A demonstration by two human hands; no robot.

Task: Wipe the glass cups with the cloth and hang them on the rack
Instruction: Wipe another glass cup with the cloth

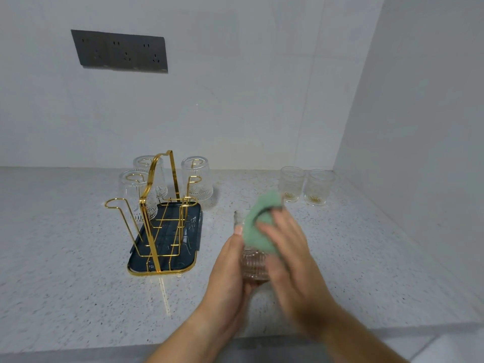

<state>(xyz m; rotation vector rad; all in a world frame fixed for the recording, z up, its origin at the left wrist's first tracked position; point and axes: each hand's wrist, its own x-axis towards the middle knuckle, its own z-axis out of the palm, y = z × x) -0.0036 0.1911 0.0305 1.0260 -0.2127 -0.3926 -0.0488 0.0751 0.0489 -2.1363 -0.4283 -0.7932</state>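
Observation:
My left hand [229, 268] grips a ribbed glass cup [254, 265] above the counter, right of the rack. My right hand [288, 247] holds a green cloth [258, 226] pressed against the cup's side and rim; the hand is blurred. The gold wire rack [157, 205] stands on a dark tray [167, 247] at the left. Three cups hang upside down on its far prongs: one at the back left [146, 163], one in front of it [131, 189], one at the back right [196, 176]. Two more cups [291, 183] [317, 187] stand upright at the back right.
The speckled counter [65, 258] meets a white wall behind and a side wall [419, 127] at the right. A dark socket panel [120, 51] is on the back wall. The counter's front edge runs along the bottom of the view.

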